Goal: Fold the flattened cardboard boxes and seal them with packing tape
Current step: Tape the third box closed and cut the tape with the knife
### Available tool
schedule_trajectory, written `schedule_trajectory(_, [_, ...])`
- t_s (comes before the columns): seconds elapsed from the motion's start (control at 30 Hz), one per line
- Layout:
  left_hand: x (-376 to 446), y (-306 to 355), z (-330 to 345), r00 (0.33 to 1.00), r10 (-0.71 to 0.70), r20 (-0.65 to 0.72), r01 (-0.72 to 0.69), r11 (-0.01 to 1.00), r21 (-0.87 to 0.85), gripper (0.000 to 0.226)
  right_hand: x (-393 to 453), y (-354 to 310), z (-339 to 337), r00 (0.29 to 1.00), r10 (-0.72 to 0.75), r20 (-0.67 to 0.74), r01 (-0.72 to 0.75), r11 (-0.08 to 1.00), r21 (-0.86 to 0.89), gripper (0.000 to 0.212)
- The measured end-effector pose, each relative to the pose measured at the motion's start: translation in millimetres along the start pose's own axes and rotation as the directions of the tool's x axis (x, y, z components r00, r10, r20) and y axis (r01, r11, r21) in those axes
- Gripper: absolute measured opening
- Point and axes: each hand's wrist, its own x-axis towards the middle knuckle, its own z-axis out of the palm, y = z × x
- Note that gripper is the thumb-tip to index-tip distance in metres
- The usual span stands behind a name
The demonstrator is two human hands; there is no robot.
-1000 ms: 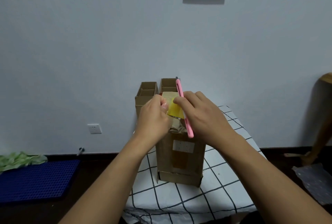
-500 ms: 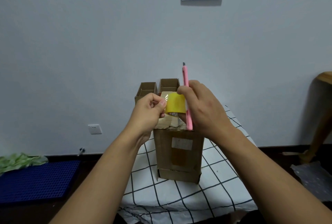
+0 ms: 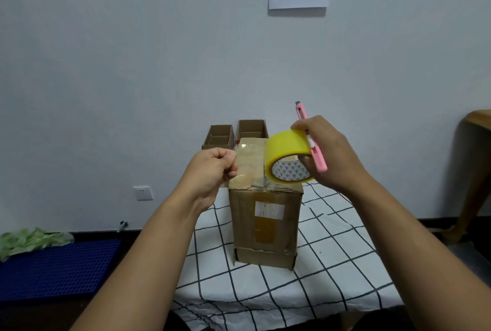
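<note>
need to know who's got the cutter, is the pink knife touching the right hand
Touching. The head view shows the pink knife clamped under the right hand fingers against the tape roll.

Glossy yellow plastic tape roll [image 3: 287, 155], matt brown cardboard box [image 3: 265, 224], checked cloth tablecloth [image 3: 332, 264].

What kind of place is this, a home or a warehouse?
Probably a plain room at home, not a warehouse: a small table under a checked cloth, a bare wall with a socket, a blue mat on the floor.
</note>
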Motion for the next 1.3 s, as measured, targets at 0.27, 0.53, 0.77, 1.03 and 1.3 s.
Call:
schedule_trajectory(0.27, [5,-4,-15,0.989,-0.092,-0.12,0.089,0.996,-0.031,0.023,-9,3,-15,0.998,0.051,0.043,-0.044,0.986,-0.158,0.041])
schedule_trajectory(0.53, [4,-26,-22,0.984,-0.165,-0.069,0.167,0.986,0.025,0.023,0,1,-26,0.954,0.115,0.276,-0.081,0.988,-0.133,0.042])
schedule_trajectory(0.77, [6,-37,-22,0.99,-0.127,-0.064,0.137,0.974,0.18,0.028,0,-1,-29,0.907,0.095,0.41,-0.05,0.992,-0.12,0.06])
schedule_trajectory(1.03, [17,-37,-31,0.99,-0.07,-0.125,0.099,0.964,0.246,0.036,-4,9,-37,0.851,0.213,0.48,-0.117,0.968,-0.222,0.036])
schedule_trajectory(1.3, [19,-50,-26,0.983,-0.137,-0.119,0.161,0.962,0.222,0.035,-13,23,-36,0.841,0.218,0.496,-0.164,0.975,-0.152,0.035])
